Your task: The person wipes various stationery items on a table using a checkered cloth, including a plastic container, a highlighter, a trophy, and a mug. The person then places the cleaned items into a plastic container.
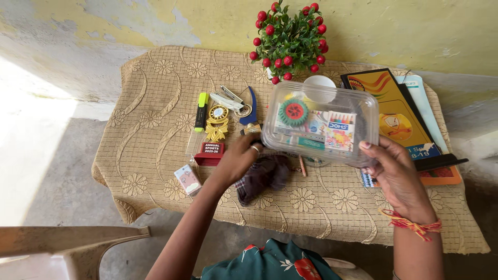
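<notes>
Both hands grip clear plastic box (321,122) above desk (166,103): left hand (239,158) at near corner, right hand (391,168) at end. We judge tilt could spill contents.

Looks like a home. Peeling yellow wall (415,31), cloth-covered table (155,93) with potted plant (289,36), small trophy (215,132), books (399,114).
</notes>
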